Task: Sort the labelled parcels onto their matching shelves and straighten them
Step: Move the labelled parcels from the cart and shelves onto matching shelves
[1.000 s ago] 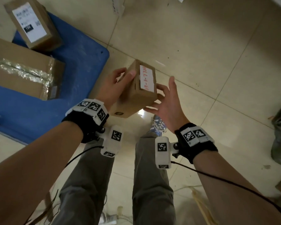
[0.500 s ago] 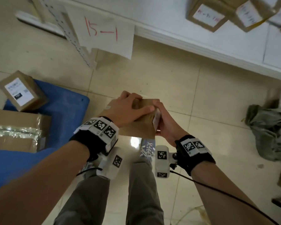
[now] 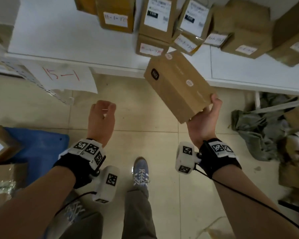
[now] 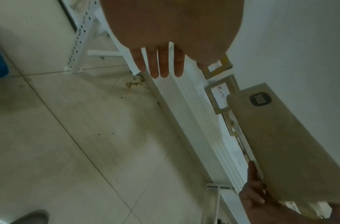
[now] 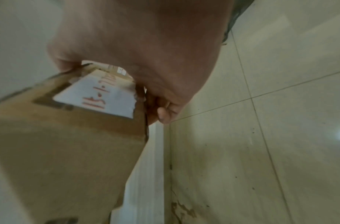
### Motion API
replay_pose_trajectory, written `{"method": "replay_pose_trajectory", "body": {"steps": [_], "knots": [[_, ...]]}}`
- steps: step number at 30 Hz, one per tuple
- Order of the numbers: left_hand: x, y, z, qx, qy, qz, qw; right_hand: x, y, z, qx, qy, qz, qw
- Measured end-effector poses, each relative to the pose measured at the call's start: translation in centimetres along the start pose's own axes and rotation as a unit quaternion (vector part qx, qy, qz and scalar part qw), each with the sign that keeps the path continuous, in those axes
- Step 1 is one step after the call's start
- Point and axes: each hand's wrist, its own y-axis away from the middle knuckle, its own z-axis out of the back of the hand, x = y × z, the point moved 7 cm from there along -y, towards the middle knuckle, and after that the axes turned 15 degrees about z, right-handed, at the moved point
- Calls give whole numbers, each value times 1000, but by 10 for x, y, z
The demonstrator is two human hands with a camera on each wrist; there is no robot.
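A brown cardboard parcel (image 3: 178, 83) hangs tilted over the front edge of the white shelf (image 3: 59, 40). My right hand (image 3: 205, 112) grips its near end, thumb on top and fingers underneath. The right wrist view shows the parcel's (image 5: 69, 144) white label (image 5: 102, 94) with red handwriting, blurred. My left hand (image 3: 103, 109) hangs free over the floor, left of the parcel, with relaxed fingers (image 4: 158, 63) holding nothing. Several labelled parcels (image 3: 155, 14) stand crowded on the shelf behind the held one. A paper sign marked 15-1 (image 3: 62, 75) hangs on the shelf front.
A blue mat (image 3: 38, 149) with more boxes lies on the floor at the left. A heap of grey bags (image 3: 266, 131) lies at the right. The rack's perforated upright (image 3: 33, 81) stands at the left, and my shoe (image 3: 141, 171) is below.
My left hand has let go of the parcel and drawn back left. My right hand alone has carried it up and right to the shelf edge. The view has lifted onto the shelf.
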Motion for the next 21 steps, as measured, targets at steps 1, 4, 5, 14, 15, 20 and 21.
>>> {"method": "replay_pose_trajectory", "body": {"steps": [1,4,5,14,15,20,21], "knots": [[-6,0,-8,7,-6,-2,1000,6,-8,4,-24,-12,10,1000],[-30,-4,-39,23,-23,-22,999,23,-30,21,-77,-29,33,996],[-41,-6,-49,26,-27,-33,999,25,-36,26,-92,-25,35,995],[-163,-21,-93,-19,-83,-234,969,39,-89,60,-156,-29,43,986],[-177,-21,-96,-23,-102,-262,959,39,-94,61,-155,-28,39,987],[-216,-44,-133,19,-246,-312,917,39,-114,58,-135,-6,13,991],[-217,-50,-141,33,-278,-301,912,38,-118,57,-131,1,7,991]]}}
